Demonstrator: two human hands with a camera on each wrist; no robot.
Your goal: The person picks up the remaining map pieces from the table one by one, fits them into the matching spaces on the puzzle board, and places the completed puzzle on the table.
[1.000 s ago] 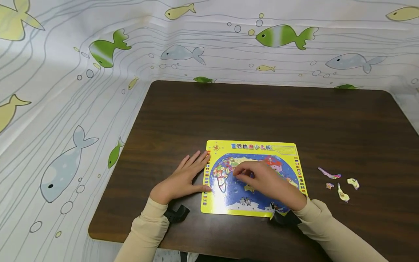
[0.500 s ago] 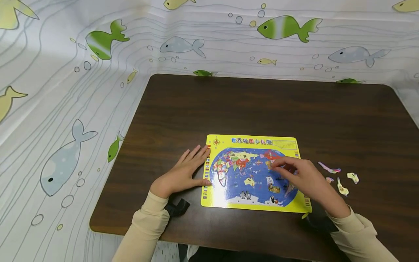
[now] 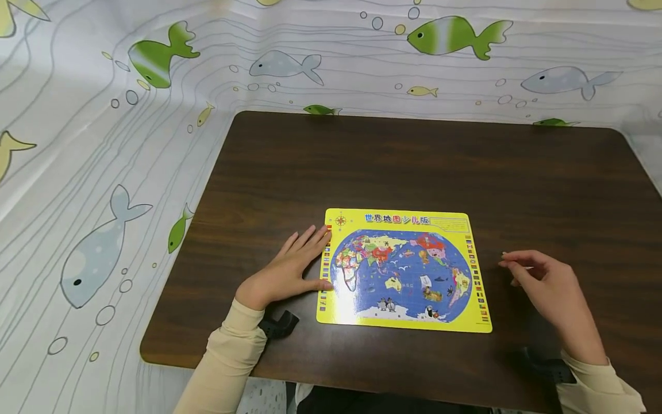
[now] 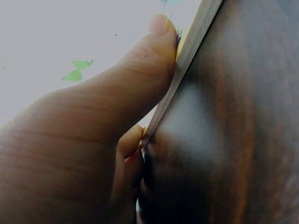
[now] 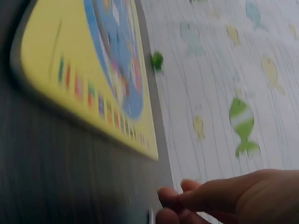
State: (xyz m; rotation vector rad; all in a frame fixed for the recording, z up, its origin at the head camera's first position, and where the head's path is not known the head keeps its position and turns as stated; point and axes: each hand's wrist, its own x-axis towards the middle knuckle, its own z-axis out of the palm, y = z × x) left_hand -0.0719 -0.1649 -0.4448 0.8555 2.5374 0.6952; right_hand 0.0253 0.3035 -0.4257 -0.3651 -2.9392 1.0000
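A yellow-bordered world map puzzle (image 3: pixel 403 325) lies flat on the table. Along its left edge rests my left hand (image 3: pixel 287 273), fingers spread, the fingertips and thumb on the border. In the left wrist view the thumb (image 4: pixel 145 60) lies over the board's edge (image 4: pixel 180 72). My right hand (image 3: pixel 543 287) is to the right of the board, with thumb and forefinger brought together and the other fingers bent. It covers the spot where the loose puzzle pieces lay. I cannot tell whether the fingertips pinch a piece; the right wrist view is blurred there.
The dark wooden table (image 3: pixel 414 161) extends behind the board and to both sides. A white cloth (image 3: pixel 351 75) printed with fish stands along its back and left. Black wrist straps (image 3: pixel 279 326) are on both arms.
My right hand has moved off the map to the right, over the place of the loose pieces, which it now hides. My left hand has stayed on the board's left edge.
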